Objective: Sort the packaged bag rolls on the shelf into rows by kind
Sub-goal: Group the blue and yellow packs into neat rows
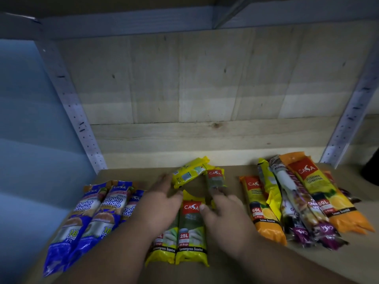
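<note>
Several yellow 25L bag rolls lie mid-shelf. Two lie side by side near the front; the right one is in full view, the left one is partly under my left arm. My left hand reaches to a yellow roll lying crosswise at the back, fingers straight and touching its left end. My right hand rests its fingers on another yellow roll that points away from me. Three blue singlet-handle rolls lie in a row at the left.
Orange 60L rolls, a yellow roll and purple rolls lie heaped at the right. A wooden back wall and metal uprights bound the shelf. A dark object stands far right.
</note>
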